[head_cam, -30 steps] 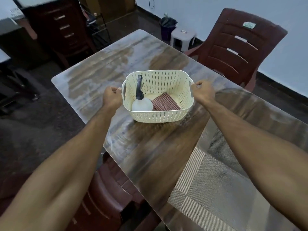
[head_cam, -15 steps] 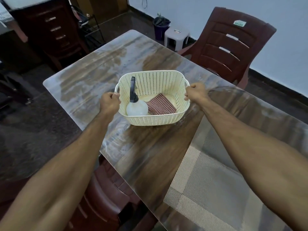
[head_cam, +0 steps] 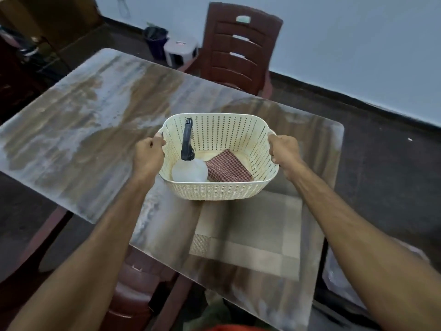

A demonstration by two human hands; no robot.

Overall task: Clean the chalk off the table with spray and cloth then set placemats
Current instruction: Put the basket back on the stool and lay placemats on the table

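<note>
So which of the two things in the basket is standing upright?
The spray bottle, black nozzle up, at the left; the checked cloth lies flat beside it.

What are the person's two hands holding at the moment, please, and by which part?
Left hand and right hand grip the cream basket by its two side handles.

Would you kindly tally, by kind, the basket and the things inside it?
Cream perforated basket: 1
Spray bottle: 1
Checked cloth: 1
Total: 3
</note>
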